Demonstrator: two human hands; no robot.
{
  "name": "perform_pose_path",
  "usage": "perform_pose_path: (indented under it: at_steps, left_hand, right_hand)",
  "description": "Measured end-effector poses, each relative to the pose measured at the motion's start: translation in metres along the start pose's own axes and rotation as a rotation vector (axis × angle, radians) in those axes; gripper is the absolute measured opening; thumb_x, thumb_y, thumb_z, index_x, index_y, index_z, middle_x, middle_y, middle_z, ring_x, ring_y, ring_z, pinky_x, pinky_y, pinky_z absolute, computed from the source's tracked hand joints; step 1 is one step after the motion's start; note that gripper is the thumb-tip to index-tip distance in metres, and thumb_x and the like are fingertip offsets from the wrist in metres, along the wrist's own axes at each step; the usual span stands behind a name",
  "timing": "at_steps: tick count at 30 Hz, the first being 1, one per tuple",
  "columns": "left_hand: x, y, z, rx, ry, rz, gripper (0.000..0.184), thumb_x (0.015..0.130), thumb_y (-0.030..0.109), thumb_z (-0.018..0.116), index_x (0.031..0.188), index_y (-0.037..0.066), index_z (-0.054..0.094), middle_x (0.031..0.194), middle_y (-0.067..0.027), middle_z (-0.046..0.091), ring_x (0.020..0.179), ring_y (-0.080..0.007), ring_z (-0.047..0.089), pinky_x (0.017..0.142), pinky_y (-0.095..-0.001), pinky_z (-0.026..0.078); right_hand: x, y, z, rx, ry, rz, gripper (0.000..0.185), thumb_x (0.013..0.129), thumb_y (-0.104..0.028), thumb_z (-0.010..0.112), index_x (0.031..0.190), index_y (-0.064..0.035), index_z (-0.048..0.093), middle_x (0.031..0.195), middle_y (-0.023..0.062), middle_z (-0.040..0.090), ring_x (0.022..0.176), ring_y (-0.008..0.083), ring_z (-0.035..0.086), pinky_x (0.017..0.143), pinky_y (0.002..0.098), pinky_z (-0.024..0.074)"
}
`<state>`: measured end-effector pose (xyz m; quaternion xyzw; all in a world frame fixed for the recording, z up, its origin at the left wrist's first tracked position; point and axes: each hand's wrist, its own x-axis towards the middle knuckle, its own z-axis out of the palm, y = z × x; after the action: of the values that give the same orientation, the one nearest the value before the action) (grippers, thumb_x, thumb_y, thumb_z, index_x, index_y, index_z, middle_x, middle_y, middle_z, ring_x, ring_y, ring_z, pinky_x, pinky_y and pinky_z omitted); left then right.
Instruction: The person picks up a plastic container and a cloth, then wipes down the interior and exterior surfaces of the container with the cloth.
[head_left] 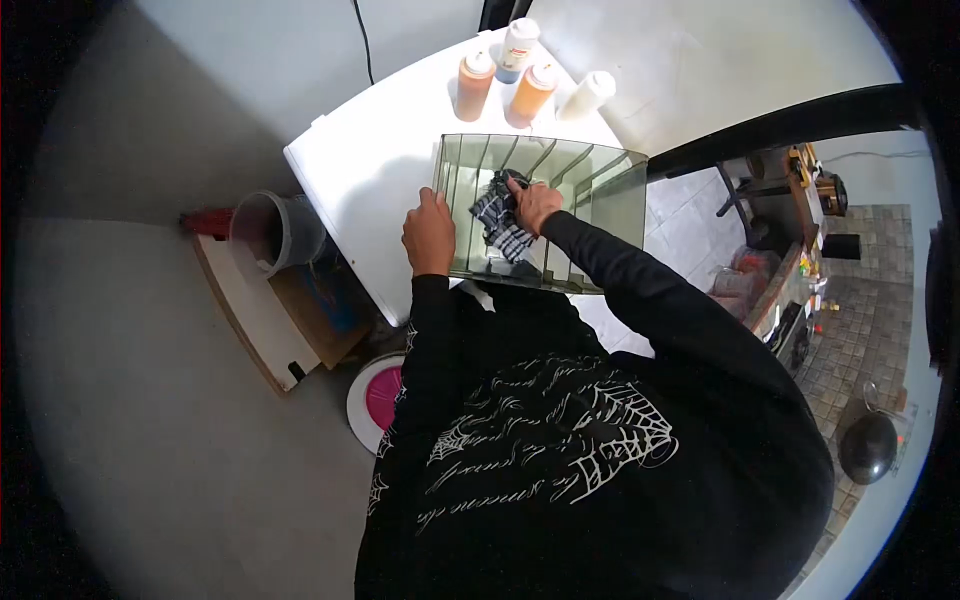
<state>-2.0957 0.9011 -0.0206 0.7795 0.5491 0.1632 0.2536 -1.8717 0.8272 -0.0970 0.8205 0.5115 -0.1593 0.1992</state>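
Tray (pixel 622 190): was judged light, stiff; two-sided hold advised.
Cloth (pixel 495 211): was judged soft.
Left hand (pixel 430 233): was clasped on tray.
Right hand (pixel 538 205): was pressed to cloth; grip unclear.

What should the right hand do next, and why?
Probably slide the checked cloth rightward across the ribbed container: the right hand is on the cloth, which covers only part of the container, and the left hand at its side could steady it.
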Motion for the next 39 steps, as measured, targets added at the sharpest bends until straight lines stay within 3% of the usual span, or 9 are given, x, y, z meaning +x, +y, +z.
perform_pose_path:
  at_steps: [6, 11, 18, 20, 22, 30, 35, 37, 39]
  left_hand:
    - [0.002, -0.005, 0.002, -0.025, -0.007, 0.004, 0.031, 0.111, 0.035, 0.052, 0.110, 0.005, 0.057, 0.082, -0.0266, 0.070, 0.080, -0.0515, 0.068, 0.070, -0.0630, 0.053]
    - [-0.005, 0.010, -0.003, -0.012, 0.043, -0.088, 0.031, 0.111, 0.035, 0.052, 0.112, 0.004, 0.056, 0.083, -0.0275, 0.070, 0.083, -0.0518, 0.069, 0.071, -0.0626, 0.054]
    - [-0.003, 0.009, -0.008, 0.019, -0.010, -0.081, 0.031, 0.112, 0.035, 0.051, 0.110, 0.004, 0.054, 0.084, -0.0265, 0.071, 0.084, -0.0522, 0.070, 0.072, -0.0627, 0.055]
    - [-0.003, 0.008, -0.010, 0.026, -0.027, -0.074, 0.032, 0.112, 0.035, 0.050, 0.110, 0.004, 0.054, 0.084, -0.0263, 0.071, 0.084, -0.0523, 0.070, 0.072, -0.0626, 0.055]
    - [0.000, 0.005, -0.006, 0.029, -0.054, -0.070, 0.032, 0.113, 0.038, 0.047, 0.113, 0.007, 0.054, 0.088, -0.0264, 0.072, 0.087, -0.0527, 0.069, 0.074, -0.0647, 0.053]
    - [0.004, -0.004, 0.006, 0.043, -0.019, -0.008, 0.030, 0.113, 0.035, 0.048, 0.108, 0.006, 0.054, 0.082, -0.0246, 0.070, 0.079, -0.0512, 0.068, 0.066, -0.0639, 0.051]
    - [0.002, 0.000, 0.003, 0.028, 0.001, 0.011, 0.030, 0.113, 0.034, 0.048, 0.105, 0.005, 0.054, 0.080, -0.0249, 0.069, 0.077, -0.0513, 0.068, 0.066, -0.0641, 0.051]
    - [0.003, 0.003, -0.002, 0.009, -0.049, -0.027, 0.030, 0.110, 0.034, 0.052, 0.110, 0.004, 0.056, 0.086, -0.0261, 0.071, 0.084, -0.0503, 0.070, 0.073, -0.0626, 0.055]
    - [0.001, 0.001, 0.002, 0.008, -0.031, -0.017, 0.029, 0.111, 0.032, 0.050, 0.107, 0.004, 0.054, 0.083, -0.0257, 0.070, 0.081, -0.0505, 0.069, 0.070, -0.0623, 0.053]
  right_hand:
    - [-0.004, 0.009, -0.024, 0.126, 0.060, -0.114, 0.072, 0.094, -0.041, 0.072, 0.161, -0.0338, 0.045, 0.109, 0.0144, 0.078, 0.100, 0.0354, 0.076, 0.081, 0.0481, 0.0604]
    - [0.008, 0.004, -0.018, 0.016, 0.057, -0.148, 0.080, 0.088, -0.046, 0.080, 0.147, 0.0016, 0.054, 0.104, 0.0180, 0.078, 0.098, 0.0342, 0.077, 0.078, 0.0458, 0.0617]
    - [0.042, 0.024, 0.009, 0.291, 0.232, -0.197, 0.051, 0.091, -0.043, 0.077, 0.116, -0.0002, 0.064, 0.089, 0.0143, 0.076, 0.082, 0.0292, 0.078, 0.068, 0.0411, 0.0616]
    - [0.043, 0.041, -0.021, 1.222, -0.409, -0.061, 0.036, 0.093, -0.037, 0.074, 0.098, -0.0024, 0.064, 0.079, 0.0052, 0.071, 0.064, 0.0182, 0.071, 0.057, 0.0321, 0.0586]
    - [0.008, 0.034, -0.064, 1.755, -0.421, 0.046, 0.009, 0.097, -0.016, 0.062, 0.091, -0.0090, 0.063, 0.072, -0.0042, 0.060, 0.047, 0.0056, 0.049, 0.045, 0.0248, 0.0485]
    - [-0.050, 0.051, -0.101, 2.632, -0.281, 0.075, 0.007, 0.094, -0.004, 0.057, 0.095, -0.0105, 0.054, 0.079, -0.0025, 0.058, 0.052, 0.0073, 0.043, 0.051, 0.0236, 0.0470]
    - [-0.116, 0.030, -0.163, 2.535, -0.070, 0.094, 0.009, 0.094, -0.003, 0.059, 0.101, -0.0085, 0.059, 0.088, -0.0005, 0.064, 0.066, 0.0101, 0.056, 0.062, 0.0248, 0.0512]
    - [-0.086, 0.080, -0.102, 2.116, -0.095, -0.285, 0.022, 0.092, -0.009, 0.064, 0.111, 0.0016, 0.065, 0.106, 0.0077, 0.071, 0.090, 0.0187, 0.070, 0.087, 0.0323, 0.0575]
    - [-0.116, 0.095, -0.150, 1.385, -0.097, -0.287, 0.030, 0.086, -0.010, 0.071, 0.113, 0.0035, 0.066, 0.106, 0.0080, 0.070, 0.090, 0.0149, 0.069, 0.086, 0.0298, 0.0562]
